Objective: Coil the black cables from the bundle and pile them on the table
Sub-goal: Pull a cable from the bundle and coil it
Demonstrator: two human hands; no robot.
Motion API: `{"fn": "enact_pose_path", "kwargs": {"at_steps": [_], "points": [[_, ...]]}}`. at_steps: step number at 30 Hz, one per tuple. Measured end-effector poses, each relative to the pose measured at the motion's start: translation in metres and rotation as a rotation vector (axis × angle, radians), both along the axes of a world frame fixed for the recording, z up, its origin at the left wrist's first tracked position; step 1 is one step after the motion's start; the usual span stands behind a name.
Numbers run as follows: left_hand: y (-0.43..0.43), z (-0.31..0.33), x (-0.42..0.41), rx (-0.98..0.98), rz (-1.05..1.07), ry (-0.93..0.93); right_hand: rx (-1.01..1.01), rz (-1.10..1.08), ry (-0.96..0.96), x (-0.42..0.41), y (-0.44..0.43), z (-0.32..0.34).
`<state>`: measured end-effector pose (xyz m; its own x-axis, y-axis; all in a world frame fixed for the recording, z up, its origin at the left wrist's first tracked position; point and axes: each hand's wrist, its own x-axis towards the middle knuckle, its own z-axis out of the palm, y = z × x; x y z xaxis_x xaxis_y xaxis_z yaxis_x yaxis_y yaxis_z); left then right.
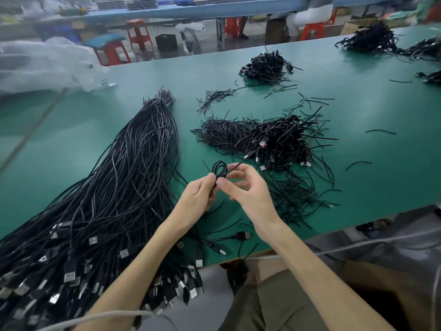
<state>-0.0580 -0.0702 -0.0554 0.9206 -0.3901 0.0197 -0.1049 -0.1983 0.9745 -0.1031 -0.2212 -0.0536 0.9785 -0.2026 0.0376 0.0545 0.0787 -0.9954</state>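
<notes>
Head view: just right of the long bundle, our left hand pinches the base of 1 small round coil of thin, glossy black cable, while our right hand pinches its straight tail. We would keep the loops even, wrap the tail snugly, then add the coil to the wiry pile farther right of the bundle.

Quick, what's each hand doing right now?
Left hand: pinches the coiled black cable.
Right hand: pinches the same cable beside its loose tail.
</notes>
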Motion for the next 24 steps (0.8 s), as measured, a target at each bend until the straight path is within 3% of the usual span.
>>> {"fn": "enact_pose_path", "kwargs": {"at_steps": [5, 9, 17, 24], "points": [[0.004, 0.006, -0.004, -0.036, -0.116, 0.05, -0.126, 0.362, -0.067, 0.012, -0.02, 0.014], [0.005, 0.01, -0.006, -0.033, -0.146, 0.049, -0.04, 0.538, 0.016, 0.018, -0.026, 0.019], [0.005, 0.008, -0.006, -0.029, -0.168, 0.034, 0.022, 0.547, 0.035, 0.017, -0.031, 0.01], [0.005, 0.006, -0.006, -0.052, -0.119, 0.067, -0.223, 0.383, -0.059, 0.019, -0.027, 0.012]]}}
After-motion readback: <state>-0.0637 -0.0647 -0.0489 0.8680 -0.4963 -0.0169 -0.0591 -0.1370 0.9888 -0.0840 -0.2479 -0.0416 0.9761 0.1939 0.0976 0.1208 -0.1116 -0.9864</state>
